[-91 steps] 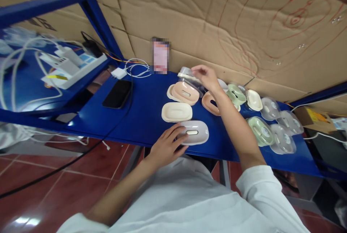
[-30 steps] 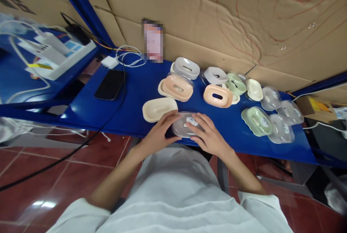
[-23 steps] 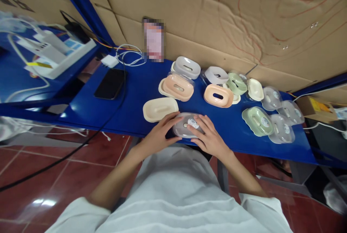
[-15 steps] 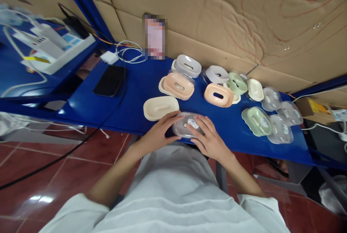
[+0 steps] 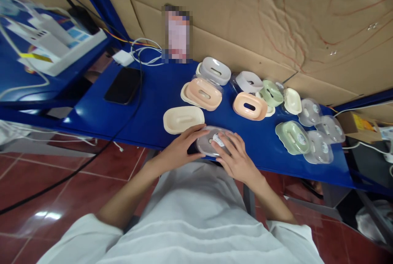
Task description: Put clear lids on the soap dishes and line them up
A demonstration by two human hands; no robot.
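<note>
A grey soap dish (image 5: 204, 144) under a clear lid lies at the front edge of the blue table, between my hands. My left hand (image 5: 179, 149) is curved around its left end, thumb at the near side and fingers at the far side. Over the right end, my right hand (image 5: 238, 158) grips it, with fingers on the lid beside a round white sticker (image 5: 218, 138). A cream soap dish tray (image 5: 183, 119) sits just beyond my left hand. Farther back are a peach dish (image 5: 204, 93) and a white one (image 5: 216, 71).
More dish parts stand right of centre, among them an orange-peach tray (image 5: 259, 113). Lidded dishes, including a green one (image 5: 293, 138), group at the right end. To the left lie a black phone (image 5: 123, 86), a cable and a white charger (image 5: 123, 57). Cardboard (image 5: 227, 18) walls the back.
The camera view has shifted slightly. Both hands keep nearly the same hold on the lidded soap dish, which seems tilted a little.
</note>
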